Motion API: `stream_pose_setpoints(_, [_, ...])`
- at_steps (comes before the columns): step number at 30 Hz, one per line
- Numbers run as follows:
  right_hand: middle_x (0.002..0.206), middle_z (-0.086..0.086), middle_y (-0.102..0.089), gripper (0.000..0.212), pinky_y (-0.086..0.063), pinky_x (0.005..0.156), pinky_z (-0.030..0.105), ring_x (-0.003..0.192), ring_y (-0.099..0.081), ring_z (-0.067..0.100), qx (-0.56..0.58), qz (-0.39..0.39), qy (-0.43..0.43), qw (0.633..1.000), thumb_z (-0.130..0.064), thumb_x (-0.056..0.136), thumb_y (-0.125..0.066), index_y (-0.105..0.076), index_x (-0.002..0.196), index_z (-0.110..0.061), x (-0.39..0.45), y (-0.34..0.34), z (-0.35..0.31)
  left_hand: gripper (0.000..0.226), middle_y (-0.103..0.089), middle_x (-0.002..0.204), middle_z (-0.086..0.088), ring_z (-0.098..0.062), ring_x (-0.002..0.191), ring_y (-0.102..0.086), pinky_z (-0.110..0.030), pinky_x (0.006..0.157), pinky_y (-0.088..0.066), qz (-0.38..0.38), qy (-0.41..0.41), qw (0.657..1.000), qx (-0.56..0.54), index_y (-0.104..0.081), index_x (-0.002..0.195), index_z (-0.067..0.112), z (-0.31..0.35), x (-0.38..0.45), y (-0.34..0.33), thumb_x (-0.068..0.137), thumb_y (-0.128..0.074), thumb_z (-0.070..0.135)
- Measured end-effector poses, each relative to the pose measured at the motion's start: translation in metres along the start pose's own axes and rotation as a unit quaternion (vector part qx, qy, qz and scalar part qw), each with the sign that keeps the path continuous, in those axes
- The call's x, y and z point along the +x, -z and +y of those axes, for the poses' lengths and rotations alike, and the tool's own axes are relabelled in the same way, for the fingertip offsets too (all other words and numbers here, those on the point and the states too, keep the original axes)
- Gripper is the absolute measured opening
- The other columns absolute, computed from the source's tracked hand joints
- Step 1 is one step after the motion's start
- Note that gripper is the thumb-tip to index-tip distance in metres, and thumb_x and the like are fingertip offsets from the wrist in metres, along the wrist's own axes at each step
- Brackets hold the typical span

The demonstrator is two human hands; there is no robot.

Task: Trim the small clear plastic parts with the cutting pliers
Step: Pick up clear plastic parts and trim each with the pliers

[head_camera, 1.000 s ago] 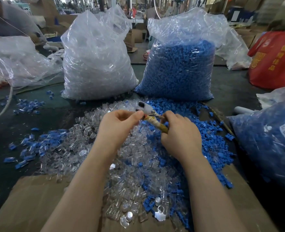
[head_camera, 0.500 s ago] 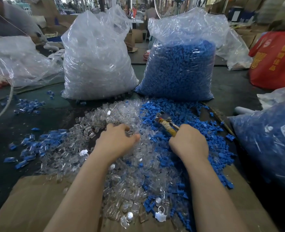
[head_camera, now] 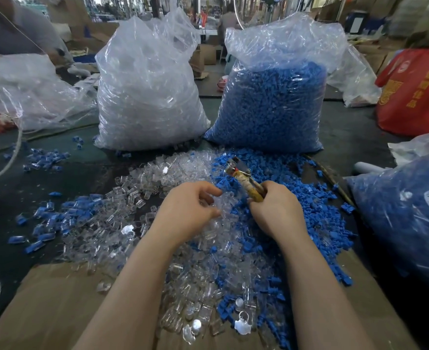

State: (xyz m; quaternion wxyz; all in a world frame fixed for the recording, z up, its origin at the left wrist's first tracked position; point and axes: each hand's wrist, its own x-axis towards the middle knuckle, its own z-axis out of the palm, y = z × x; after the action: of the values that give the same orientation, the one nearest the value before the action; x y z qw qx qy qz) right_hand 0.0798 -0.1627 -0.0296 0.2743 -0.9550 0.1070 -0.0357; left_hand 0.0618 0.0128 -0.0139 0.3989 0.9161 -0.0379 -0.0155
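Your left hand (head_camera: 188,210) has dropped from the cutting pliers (head_camera: 243,180), gripped in your right hand (head_camera: 275,210), and curls into the clear parts (head_camera: 158,173), apparently picking the next piece

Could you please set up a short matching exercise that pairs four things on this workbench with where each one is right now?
Things:
1. cutting pliers
2. left hand
3. bag of clear parts
4. red bag

Places:
A. far right edge of the view
B. gripped in the right hand
C. standing left of the bag of blue parts
D. fingers curled over the loose clear parts

Pairs: 1-B, 2-D, 3-C, 4-A
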Motion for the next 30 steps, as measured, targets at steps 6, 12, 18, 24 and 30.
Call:
stream_pose_setpoints(6, [0.07, -0.005, -0.056, 0.009, -0.031, 0.047, 0.026, 0.062, -0.053, 0.014, 0.061, 0.023, 0.022, 0.998, -0.032, 0.088, -0.062, -0.055, 0.085, -0.026, 0.0, -0.001, 0.002, 0.022, -0.068, 0.086, 0.017, 0.004, 0.08, -0.063, -0.017, 0.073, -0.053, 0.036, 0.002, 0.999, -0.01, -0.072, 0.101, 0.033, -0.004, 0.0, 0.0, 0.084, -0.077, 0.02])
stream_pose_setpoints(12, [0.077, -0.01, -0.059, 0.015, -0.039, 0.057, 0.029, 0.071, -0.056, 0.015, 0.107, 0.048, 0.026, 0.993, -0.037, 0.086, -0.068, -0.059, 0.089, -0.027, 0.0, 0.0, 0.003, 0.05, -0.05, 0.136, 0.004, -0.002, 0.085, -0.056, -0.014, 0.075, -0.042, -0.025, -0.01, 0.994, 0.107, -0.05, 0.139, 0.037, -0.004, 0.002, -0.006, 0.092, -0.066, 0.036])
stream_pose_setpoints(18, [0.078, -0.006, -0.065, 0.009, -0.05, 0.067, 0.037, 0.074, -0.06, 0.017, 0.175, 0.048, 0.055, 0.982, -0.03, 0.084, -0.069, -0.062, 0.086, -0.024, -0.003, 0.002, 0.001, 0.028, -0.062, 0.117, 0.015, -0.001, 0.093, -0.059, -0.02, 0.08, -0.047, 0.017, -0.021, 0.998, 0.059, -0.065, 0.108, 0.042, -0.002, 0.002, -0.008, 0.085, -0.075, 0.031])
stream_pose_setpoints(24, [0.066, -0.005, -0.062, 0.005, -0.043, 0.059, 0.026, 0.059, -0.051, 0.006, 0.315, -0.013, 0.098, 0.944, -0.021, 0.085, -0.072, -0.068, 0.082, -0.02, -0.009, 0.004, -0.005, 0.011, -0.069, 0.089, 0.021, 0.007, 0.081, -0.062, -0.015, 0.075, -0.045, 0.076, -0.034, 0.995, -0.06, -0.07, 0.095, 0.036, 0.007, 0.003, -0.013, 0.087, -0.073, 0.03])
stream_pose_setpoints(30, [0.07, 0.006, -0.061, 0.005, -0.039, 0.055, 0.024, 0.058, -0.046, 0.007, 0.337, -0.044, 0.14, 0.93, -0.02, 0.086, -0.07, -0.069, 0.087, -0.015, -0.011, 0.004, -0.01, 0.018, -0.073, 0.071, 0.014, -0.006, 0.072, -0.069, -0.026, 0.07, -0.054, 0.107, -0.018, 0.974, -0.2, -0.071, 0.078, 0.033, 0.012, 0.003, -0.009, 0.087, -0.071, 0.017])
